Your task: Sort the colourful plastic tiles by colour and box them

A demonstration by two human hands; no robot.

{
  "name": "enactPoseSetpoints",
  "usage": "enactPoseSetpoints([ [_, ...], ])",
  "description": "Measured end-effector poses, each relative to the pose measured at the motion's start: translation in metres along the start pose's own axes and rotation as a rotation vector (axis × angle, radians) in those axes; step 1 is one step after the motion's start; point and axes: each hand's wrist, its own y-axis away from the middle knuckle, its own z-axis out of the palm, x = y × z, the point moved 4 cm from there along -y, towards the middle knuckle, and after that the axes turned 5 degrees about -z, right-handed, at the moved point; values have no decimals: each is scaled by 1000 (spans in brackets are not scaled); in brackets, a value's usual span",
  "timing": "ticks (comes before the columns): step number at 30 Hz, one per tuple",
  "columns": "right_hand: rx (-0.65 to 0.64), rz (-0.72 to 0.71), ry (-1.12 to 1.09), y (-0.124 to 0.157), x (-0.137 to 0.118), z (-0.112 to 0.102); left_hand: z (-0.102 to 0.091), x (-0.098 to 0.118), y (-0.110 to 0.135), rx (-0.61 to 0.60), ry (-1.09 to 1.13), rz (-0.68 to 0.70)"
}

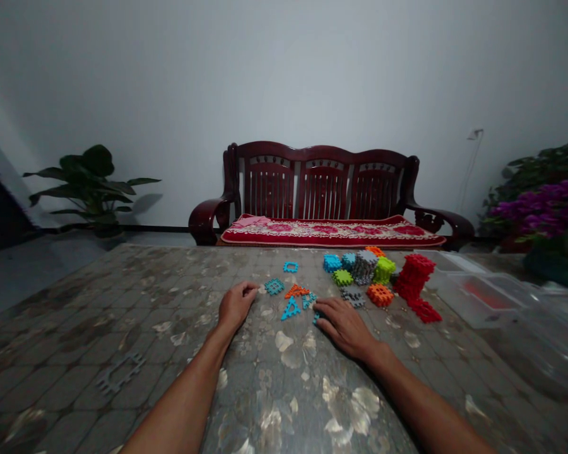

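My left hand [237, 305] rests on the table with its fingers curled together, and nothing shows in them. Just right of its fingertips lies a teal square interlocking tile [274, 287]. My right hand [344, 323] is low over the table, its thumb and forefinger closed around a small blue interlocking tile [316, 317], mostly covered by the fingers. Beside those fingertips is a teal triangular tile [308, 300]. Between my hands lie an orange triangular tile [296, 291] and a blue triangular tile [291, 309]. Farther back sits a blue open-frame tile [290, 267].
Stacks of grey tiles [364, 267], lime tiles [384, 270], orange tiles [380, 294] and red tiles [413, 276] stand right of centre. Clear plastic boxes [483, 291] occupy the table's right side. A grey frame tile [120, 373] lies front left. A wooden bench [322, 151] stands behind.
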Motion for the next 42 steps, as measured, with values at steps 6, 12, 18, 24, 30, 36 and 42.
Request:
enactPoseSetpoints([
  [6, 76, -21, 14, 1, -6, -3, -3, 5, 4, 4, -34, -5],
  [12, -68, -150, 65, -35, -50, 4, -4, 8, 6, -10, -37, -35],
  [18, -165, -119, 170, -63, -73, 23, -5, 9, 7, -4, -41, -25],
  [24, -148, -191, 7, -46, -76, 16, -4, 9, 7, -2, -55, -40],
  [30, -62, -83, -28, -33, -72, 6, -5, 10, 8, -7, -56, -39],
  [36, -115, 73, 183, -41, -70, 9, -3, 7, 6, -6, -65, -43],
  [42, -104, 89, 220, -38, -63, 5, -3, 7, 6, -6, -70, -46],
])
